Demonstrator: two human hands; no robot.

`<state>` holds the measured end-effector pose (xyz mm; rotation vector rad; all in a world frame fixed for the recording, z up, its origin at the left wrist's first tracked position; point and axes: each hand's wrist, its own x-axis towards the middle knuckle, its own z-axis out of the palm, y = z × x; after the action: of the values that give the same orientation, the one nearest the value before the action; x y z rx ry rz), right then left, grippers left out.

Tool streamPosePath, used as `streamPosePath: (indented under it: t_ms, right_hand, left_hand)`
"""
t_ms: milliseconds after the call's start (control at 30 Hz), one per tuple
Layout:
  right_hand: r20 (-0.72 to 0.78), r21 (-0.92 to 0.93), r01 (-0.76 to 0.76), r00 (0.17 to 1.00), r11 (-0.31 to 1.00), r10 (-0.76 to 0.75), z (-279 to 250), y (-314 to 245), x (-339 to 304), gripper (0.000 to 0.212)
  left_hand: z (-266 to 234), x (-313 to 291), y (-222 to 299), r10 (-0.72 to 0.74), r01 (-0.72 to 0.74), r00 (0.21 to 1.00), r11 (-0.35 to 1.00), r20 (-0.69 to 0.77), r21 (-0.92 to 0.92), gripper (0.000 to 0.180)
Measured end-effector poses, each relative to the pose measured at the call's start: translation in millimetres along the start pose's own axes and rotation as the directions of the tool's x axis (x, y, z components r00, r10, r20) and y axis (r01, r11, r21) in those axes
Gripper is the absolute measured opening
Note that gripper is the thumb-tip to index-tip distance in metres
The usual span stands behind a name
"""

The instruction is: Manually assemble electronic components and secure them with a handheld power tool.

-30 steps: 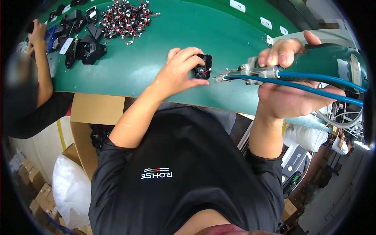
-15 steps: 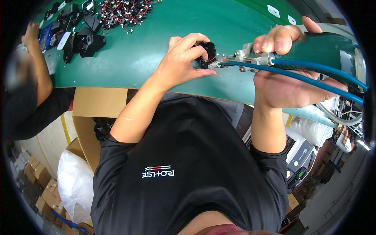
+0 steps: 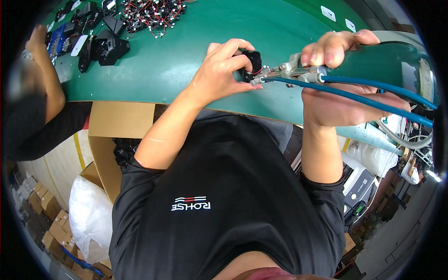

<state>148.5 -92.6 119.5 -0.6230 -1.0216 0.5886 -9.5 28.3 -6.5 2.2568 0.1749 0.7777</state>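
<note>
Left hand (image 3: 219,72) closed on 1 small black housing (image 3: 252,58), fingers bent over its near side and upper edge, thumb stretched out just below. The housing sits at the counter (image 3: 172,74), toward its front edge, open face up; a short red wire (image 3: 258,71) shows at its lower part. Right hand (image 3: 330,108) clamped around a dark green tool (image 3: 373,60), fingers over the top, palm beneath. The hands are apart from each other, with the tool's metal head (image 3: 289,73) spanning the gap. Its tip lies right at the lower corner of the housing, near the left thumb; contact cannot be told. 2 blue hoses (image 3: 380,85) run along the tool to the right. Upper left of the counter: a heap of black parts with red wires and white connectors (image 3: 153,16), beside it a group of larger black casings (image 3: 112,50), then a blue tray (image 3: 57,43). Far left, a co-worker's arm (image 3: 53,77). Below the counter edge, an open cardboard box (image 3: 121,119); lower down, a white plastic bag (image 3: 88,219).
</note>
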Motion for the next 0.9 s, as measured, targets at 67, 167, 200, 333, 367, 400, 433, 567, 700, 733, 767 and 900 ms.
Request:
streamPosePath:
  t_ms: [67,167,200,333,367,400,433,567,700,733,767,900]
  right_hand:
    - [-0.017,0.013,-0.034,0.999,0.999,0.034,2.1,2.6,-1.3,0.114]
    - [-0.07,-0.015,-0.049,0.996,0.999,0.047,3.9,-5.1,5.8,0.114]
    - [-0.044,-0.033,-0.058,0.997,0.998,0.056,5.8,-17.9,16.4,0.114]
    - [0.032,0.017,-0.082,0.996,0.997,0.081,6.7,-63.0,39.8,0.108]
    - [0.016,0.007,-0.09,0.996,0.996,0.089,6.6,-69.0,41.7,0.106]
    - [0.008,0.01,-0.102,0.995,0.995,0.102,5.8,-67.7,42.6,0.104]
    - [0.011,0.016,-0.103,0.995,0.995,0.103,7.2,-59.5,41.3,0.104]
    - [0.196,-0.132,-0.04,0.978,0.99,0.066,-12.7,-25.4,34.5,0.113]
    - [0.137,-0.005,-0.069,0.988,0.998,0.069,-1.4,-30.7,39.6,0.115]
    - [0.135,-0.122,-0.101,0.984,0.987,0.118,-0.3,-44.0,42.8,0.11]
    - [0.127,-0.237,-0.133,0.978,0.962,0.166,0.0,-51.4,44.1,0.105]
    - [0.055,0.059,-0.155,0.987,0.986,0.152,-12.1,-64.6,51.9,0.091]
  left_hand:
    - [-1.1,-1.0,-1.2,0.029,-0.03,1.0,0.999,0.012,0.032,0.044]
    - [0.0,3.8,-0.9,0.04,-0.04,0.999,0.999,-0.004,0.02,0.052]
    - [-0.4,3.5,-0.9,0.006,-0.006,0.999,1.0,-0.034,-0.017,0.059]
    - [0.2,3.3,1.0,-0.002,0.002,1.0,1.0,-0.008,0.018,0.07]
    - [0.3,4.9,2.6,-0.01,0.01,1.0,1.0,0.002,0.008,0.07]
    - [-0.7,3.5,1.4,-0.029,0.029,1.0,1.0,0.006,0.01,0.07]
    - [-1.1,1.9,0.3,-0.034,0.033,0.999,0.999,0.004,0.015,0.07]
    - [-1.0,3.5,1.1,-0.033,0.033,0.999,0.999,0.023,0.007,0.069]
    - [-0.6,1.2,-0.9,-0.025,0.025,1.0,1.0,0.0,0.011,0.071]
    - [-0.4,2.3,0.1,-0.022,0.022,1.0,1.0,0.003,0.007,0.071]
    - [-0.6,3.4,1.3,-0.024,0.024,1.0,1.0,0.012,0.008,0.071]
    - [-0.8,3.7,1.6,-0.03,0.03,0.999,0.999,0.02,0.011,0.072]
